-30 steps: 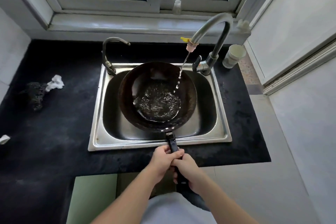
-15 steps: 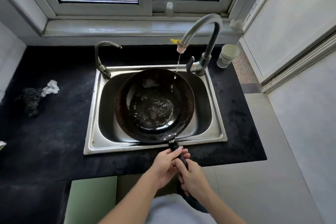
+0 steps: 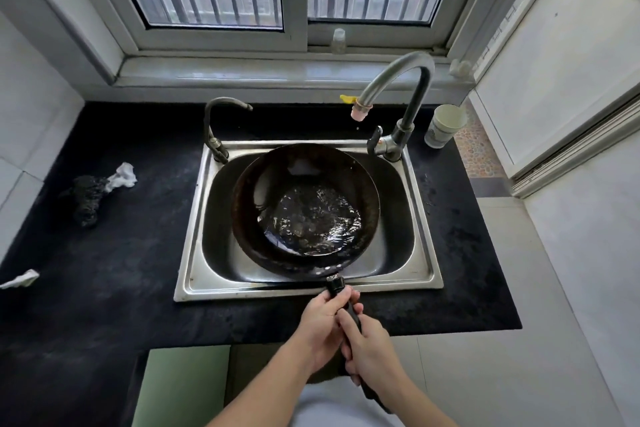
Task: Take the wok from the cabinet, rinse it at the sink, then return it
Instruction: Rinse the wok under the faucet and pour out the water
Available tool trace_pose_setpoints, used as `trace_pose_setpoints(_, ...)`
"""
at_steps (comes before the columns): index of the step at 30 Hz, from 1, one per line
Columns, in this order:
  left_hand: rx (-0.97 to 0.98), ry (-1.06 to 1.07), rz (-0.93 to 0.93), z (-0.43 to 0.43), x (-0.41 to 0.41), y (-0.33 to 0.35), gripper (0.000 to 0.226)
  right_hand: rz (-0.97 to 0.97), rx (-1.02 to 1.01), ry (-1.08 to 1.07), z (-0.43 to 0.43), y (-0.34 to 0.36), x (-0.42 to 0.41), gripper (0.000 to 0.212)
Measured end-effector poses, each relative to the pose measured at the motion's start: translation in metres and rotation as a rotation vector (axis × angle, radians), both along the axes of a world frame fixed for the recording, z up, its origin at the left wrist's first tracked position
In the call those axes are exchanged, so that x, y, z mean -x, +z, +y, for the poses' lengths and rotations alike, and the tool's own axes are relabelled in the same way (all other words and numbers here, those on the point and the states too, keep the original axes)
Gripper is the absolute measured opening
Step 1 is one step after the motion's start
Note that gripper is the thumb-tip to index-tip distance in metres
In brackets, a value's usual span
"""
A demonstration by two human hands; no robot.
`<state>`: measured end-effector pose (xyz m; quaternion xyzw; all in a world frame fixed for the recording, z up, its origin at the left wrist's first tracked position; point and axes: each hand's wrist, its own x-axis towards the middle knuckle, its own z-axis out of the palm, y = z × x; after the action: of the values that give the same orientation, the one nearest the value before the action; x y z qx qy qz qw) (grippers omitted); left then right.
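Black countertop with steel sink (image 3: 194, 236) at centre frame. My left hand (image 3: 320, 319) and right hand (image 3: 372, 345) both close around the handle of the wok (image 3: 304, 211), held over the basin with water pooled inside; no stream falls from the faucet (image 3: 398, 80). Rinsing appears nearly complete; emptying and returning remain.

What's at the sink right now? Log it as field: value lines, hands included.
wok: over the sink basin, shallow water pooled inside
sink: steel, set in a black counter
tall faucet: no stream visible
left hand: gripping the wok handle, nearer the pan
right hand: gripping the handle behind the left
cup: on the counter, right of the faucet
crumpled white scrap: counter, left of the sink
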<state>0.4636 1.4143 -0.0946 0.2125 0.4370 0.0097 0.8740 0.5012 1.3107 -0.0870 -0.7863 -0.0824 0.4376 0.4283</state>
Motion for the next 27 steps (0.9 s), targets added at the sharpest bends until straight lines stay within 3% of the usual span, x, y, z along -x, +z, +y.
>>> trace_pose_setpoints(7, -0.198, -0.026, 0.078, 0.005, 0.016, 0.001, 0.013, 0.075, -0.023, 0.049, 0.005, 0.002, 0.008, 0.032)
trace_pose_setpoints(11, -0.195, -0.005, 0.092, -0.005, 0.019, -0.003, 0.012, 0.141, -0.025, 0.023, -0.002, -0.002, 0.012, 0.035)
trace_pose_setpoints(27, -0.245, -0.010, 0.059, -0.006, -0.002, 0.006, 0.015, 0.076, -0.043, 0.083, -0.002, 0.013, -0.013, 0.043)
